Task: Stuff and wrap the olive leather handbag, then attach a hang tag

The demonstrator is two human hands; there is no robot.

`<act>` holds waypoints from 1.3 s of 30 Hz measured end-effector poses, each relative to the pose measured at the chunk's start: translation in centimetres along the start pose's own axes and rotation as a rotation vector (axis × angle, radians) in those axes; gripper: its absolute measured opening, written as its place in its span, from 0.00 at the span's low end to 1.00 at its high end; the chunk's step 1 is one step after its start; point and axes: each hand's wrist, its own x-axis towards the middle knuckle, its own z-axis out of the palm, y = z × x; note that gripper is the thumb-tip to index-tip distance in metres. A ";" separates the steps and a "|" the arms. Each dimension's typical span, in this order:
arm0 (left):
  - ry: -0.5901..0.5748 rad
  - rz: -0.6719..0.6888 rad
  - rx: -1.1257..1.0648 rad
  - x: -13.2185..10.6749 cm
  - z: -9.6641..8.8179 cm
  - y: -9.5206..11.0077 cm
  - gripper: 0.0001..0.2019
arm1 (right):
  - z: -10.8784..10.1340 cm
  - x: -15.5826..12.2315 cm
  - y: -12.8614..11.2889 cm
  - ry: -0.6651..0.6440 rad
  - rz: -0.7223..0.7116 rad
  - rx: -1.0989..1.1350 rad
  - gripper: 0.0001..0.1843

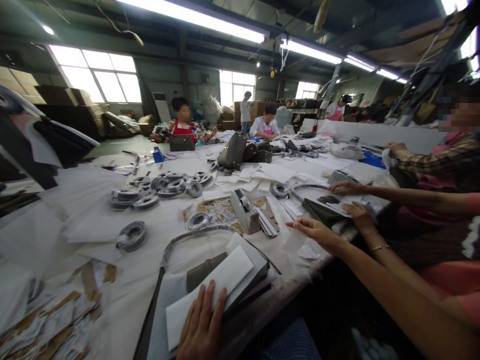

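Observation:
My left hand [202, 320] lies flat, fingers stretched, on a white padding sheet [210, 295] that covers an olive-green handbag [200, 272]. The bag's wrapped handle [195, 231] arches out beyond it on the table. Out to the right, my right hand [318, 234] pinches a translucent piece of film, perhaps tape [294, 243], between thumb and fingers. A grey tape dispenser [244, 212] stands just to the left of that hand.
Coils of wrapped strap [172, 185] lie across the white table [101, 225]. Scraps [56, 320] are piled at lower left. At right, a co-worker's hands [358, 215] work on another bag [322, 211]. More bags [234, 150] are heaped farther back, with people beyond.

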 end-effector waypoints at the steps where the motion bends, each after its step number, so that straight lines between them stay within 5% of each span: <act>1: -0.002 0.017 0.010 0.0 0.0 -0.1 0.31 | 0.6 -0.7 0.4 -0.019 -0.005 -0.009 0.30; 5: -0.022 0.027 0.034 0.1 -0.2 -0.2 0.30 | 1.5 -1.7 2.0 0.065 -0.011 0.002 0.31; 10: -0.043 0.011 0.029 0.1 -0.4 -0.1 0.30 | -0.3 -0.7 1.7 0.152 -0.005 -0.005 0.34; 14: -0.038 0.021 0.010 0.1 -0.5 0.0 0.30 | -0.2 -0.8 1.2 0.059 -0.034 -0.064 0.31; 19: -0.061 0.000 -0.020 0.3 -0.6 0.1 0.30 | 1.4 -1.7 3.2 -0.075 -0.080 -0.196 0.28; 25: -0.060 -0.018 -0.035 0.1 -0.6 0.0 0.30 | 2.3 1.0 5.3 0.197 -0.152 -0.440 0.24; 30: -0.060 -0.031 -0.030 0.1 -0.4 0.0 0.32 | 4.0 4.7 5.1 0.298 -0.107 -0.562 0.35; 39: -0.021 -0.053 -0.091 0.4 -0.4 0.3 0.34 | 3.6 6.7 4.9 0.328 -0.034 -0.205 0.16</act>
